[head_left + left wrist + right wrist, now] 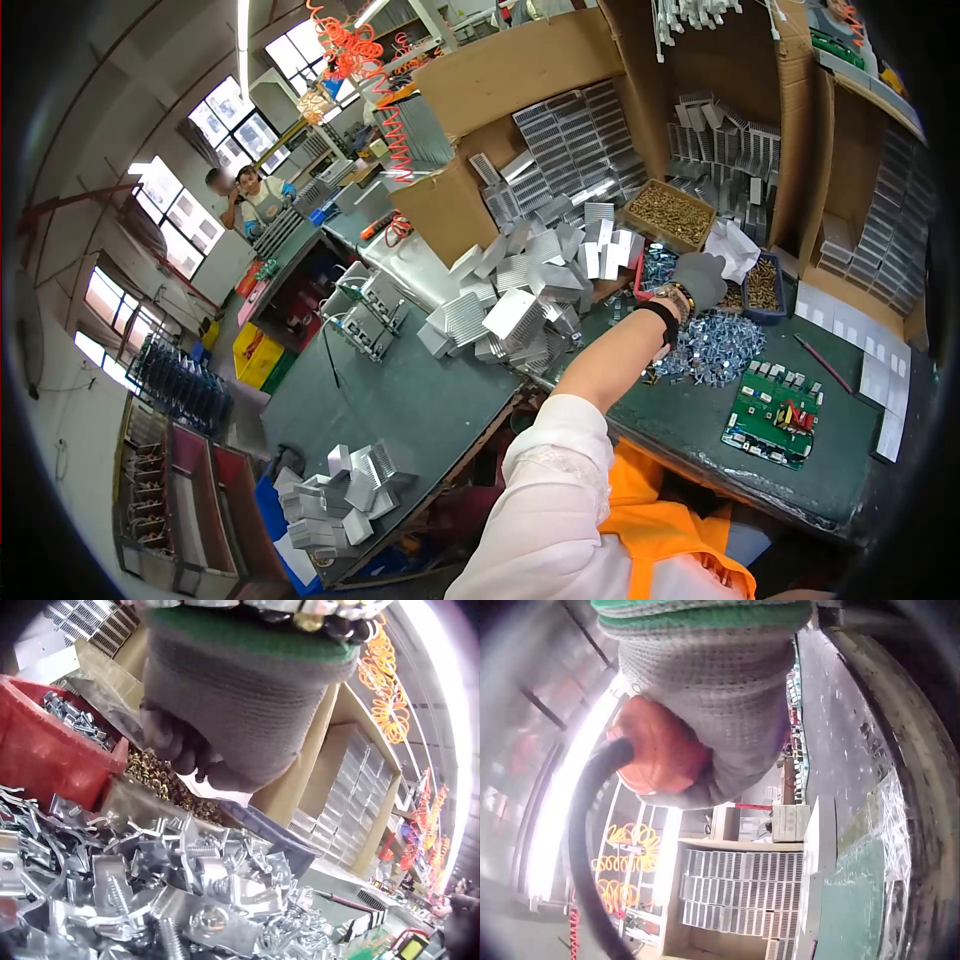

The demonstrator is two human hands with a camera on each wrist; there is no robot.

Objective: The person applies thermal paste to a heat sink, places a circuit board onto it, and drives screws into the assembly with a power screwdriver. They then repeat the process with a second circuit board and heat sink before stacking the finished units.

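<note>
My left hand (700, 280), in a grey knit glove, reaches over the small parts bins. In the left wrist view its fingers are bent downward near a bed of brass-coloured screws (161, 780), and a white sheet (733, 250) lies right by the fingertips. I cannot tell whether they pinch anything. A pile of shiny metal clips with screws (715, 350) lies below the wrist. Outside the head view, my gloved right hand (705, 712) grips an orange-handled tool (656, 746) with a thick black cable; the tool's working end is hidden.
A red bin (52, 742) and blue bin (770, 316) stand around the left hand. A green circuit board (775, 415) and a pencil-like stick (824, 364) lie nearer. Finned heat sinks (515, 315) are heaped leftward; cardboard boxes (540, 60) stand behind. Two people are far left.
</note>
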